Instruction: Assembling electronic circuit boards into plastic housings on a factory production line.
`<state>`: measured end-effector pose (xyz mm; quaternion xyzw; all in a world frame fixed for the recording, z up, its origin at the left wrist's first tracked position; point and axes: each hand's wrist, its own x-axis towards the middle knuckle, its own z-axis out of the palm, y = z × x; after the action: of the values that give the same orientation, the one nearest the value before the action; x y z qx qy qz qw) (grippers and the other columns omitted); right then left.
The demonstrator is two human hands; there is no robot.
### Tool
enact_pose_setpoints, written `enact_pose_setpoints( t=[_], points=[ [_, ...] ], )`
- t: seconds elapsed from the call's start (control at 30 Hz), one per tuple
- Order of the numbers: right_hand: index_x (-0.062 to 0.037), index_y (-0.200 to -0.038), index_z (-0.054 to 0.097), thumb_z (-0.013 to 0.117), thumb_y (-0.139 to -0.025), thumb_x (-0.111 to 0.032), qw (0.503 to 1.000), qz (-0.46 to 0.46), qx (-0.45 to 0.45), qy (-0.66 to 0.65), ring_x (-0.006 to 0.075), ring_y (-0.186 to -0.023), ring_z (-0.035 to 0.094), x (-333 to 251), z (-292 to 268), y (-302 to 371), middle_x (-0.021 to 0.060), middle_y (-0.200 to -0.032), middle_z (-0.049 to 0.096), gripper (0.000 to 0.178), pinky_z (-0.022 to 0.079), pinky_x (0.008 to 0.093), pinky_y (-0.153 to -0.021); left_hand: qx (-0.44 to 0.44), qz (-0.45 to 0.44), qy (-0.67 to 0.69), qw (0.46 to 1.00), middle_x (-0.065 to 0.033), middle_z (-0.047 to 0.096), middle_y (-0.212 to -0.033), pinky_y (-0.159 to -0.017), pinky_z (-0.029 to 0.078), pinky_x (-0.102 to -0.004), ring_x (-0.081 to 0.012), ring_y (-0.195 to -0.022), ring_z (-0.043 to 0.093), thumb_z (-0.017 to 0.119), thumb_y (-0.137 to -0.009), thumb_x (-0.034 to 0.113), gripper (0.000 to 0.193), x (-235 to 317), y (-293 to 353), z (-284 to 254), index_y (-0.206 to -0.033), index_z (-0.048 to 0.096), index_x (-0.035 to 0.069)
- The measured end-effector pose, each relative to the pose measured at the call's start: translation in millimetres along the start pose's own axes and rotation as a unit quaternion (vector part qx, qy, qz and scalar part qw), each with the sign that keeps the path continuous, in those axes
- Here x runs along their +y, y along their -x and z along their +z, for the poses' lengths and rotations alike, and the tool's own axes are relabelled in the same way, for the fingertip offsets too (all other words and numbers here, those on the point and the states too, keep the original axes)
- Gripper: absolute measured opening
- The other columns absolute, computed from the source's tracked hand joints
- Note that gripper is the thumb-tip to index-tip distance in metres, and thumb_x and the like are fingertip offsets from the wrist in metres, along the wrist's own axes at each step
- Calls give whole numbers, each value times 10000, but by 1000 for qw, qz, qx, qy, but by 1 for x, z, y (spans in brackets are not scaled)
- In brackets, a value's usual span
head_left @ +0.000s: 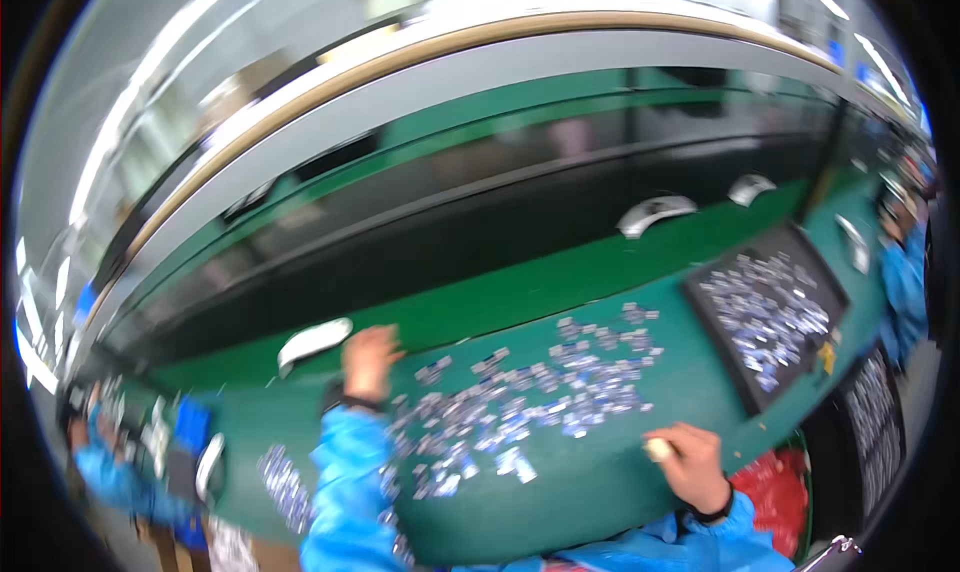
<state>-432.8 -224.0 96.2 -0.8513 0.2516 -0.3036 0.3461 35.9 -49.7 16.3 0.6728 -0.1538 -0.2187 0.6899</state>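
My left hand (370, 360), smeared by motion, is over the far edge of the green table, close beside a white curved part (315, 342). Its fingers are too blurred to read. My right hand (692, 464) is low over the table at the right, fingers pinched around a small cream-coloured piece (658, 449) whose kind is unclear. Between my hands many small shiny silver-and-blue pieces (530, 402) lie scattered. Another row of such pieces (287, 487) lies left of my left forearm.
A black tray (715, 347) of similar pieces stands at the right. A dark conveyor belt (450, 242) runs behind the table, with white curved parts (655, 214) along its near side. Red bags (775, 502) sit below right. Co-workers' blue sleeves (905, 282) show at both sides.
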Motion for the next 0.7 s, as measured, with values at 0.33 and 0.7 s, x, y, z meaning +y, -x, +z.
enact_pose_setpoints(
  t=[0.33, 0.7],
  points=[
    [-73, -922, 696, 672, -864, -143, 998, 10, -55, 0, 255, -671, 641, 22, 17, -12, 83, -772, 662, 95, 514, 339, -593, 172, -153, 385, 894, -209, 482, -1366, -1109, 314, -553, -430, -1283, 434, 447, -960, 296, 465, -30, -92, -143, -1312, 425, -7],
    [-10, -909, 688, 651, -800, -11, 998, -13, -50, -29, 213, -597, 599, 14, 23, -18, 97, -698, 618, 115, 446, 305, -515, 48, -37, 198, 978, -193, 571, -1241, -951, 514, -453, -330, -1092, 604, 484, -974, 119, 336, 91, 61, -53, -1276, 446, -24]
  ],
)
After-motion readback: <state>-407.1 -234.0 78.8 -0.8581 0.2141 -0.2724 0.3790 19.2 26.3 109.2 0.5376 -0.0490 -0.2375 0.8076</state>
